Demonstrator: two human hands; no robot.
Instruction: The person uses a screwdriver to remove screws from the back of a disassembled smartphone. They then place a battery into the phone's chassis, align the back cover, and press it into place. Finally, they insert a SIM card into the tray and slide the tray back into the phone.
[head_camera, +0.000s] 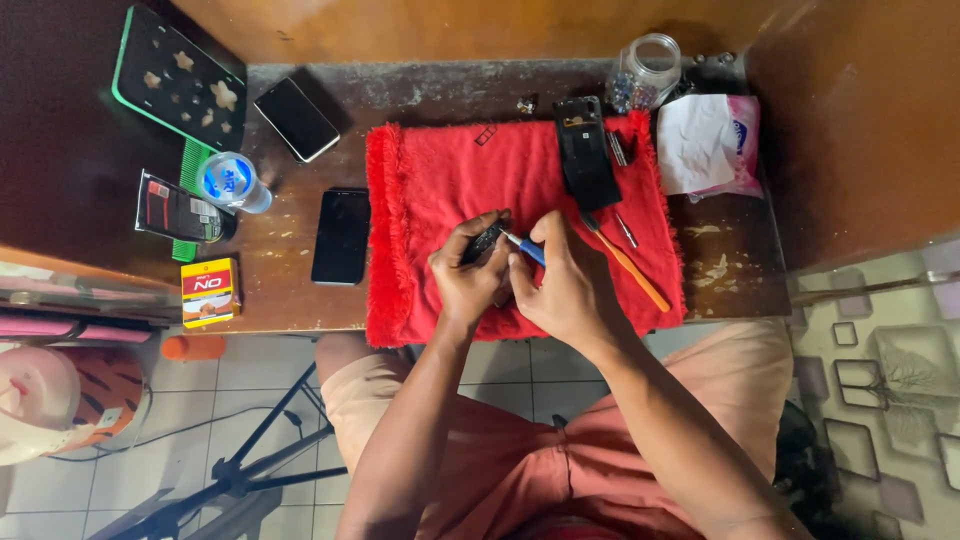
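Head view looks straight down on a small wooden desk (290, 300). At far left lie a green-edged tray (178, 78), a bottle (232, 182) and a yellow box (209, 291), set aside out of the working area; two dark phones (296, 119) (341, 236) rest just beside the red towel (420, 180), which likely cushions parts and catches small screws. Over the towel's lower middle, the left hand (468, 280) closes around a small black part (486, 240), steadying it. The right hand (560, 285) pinches a blue-handled screwdriver (526, 247), tip touching that part. Further right sit a black phone shell (584, 152), an orange-handled tool (628, 265), a jar (645, 72) and a tissue pack (708, 145).
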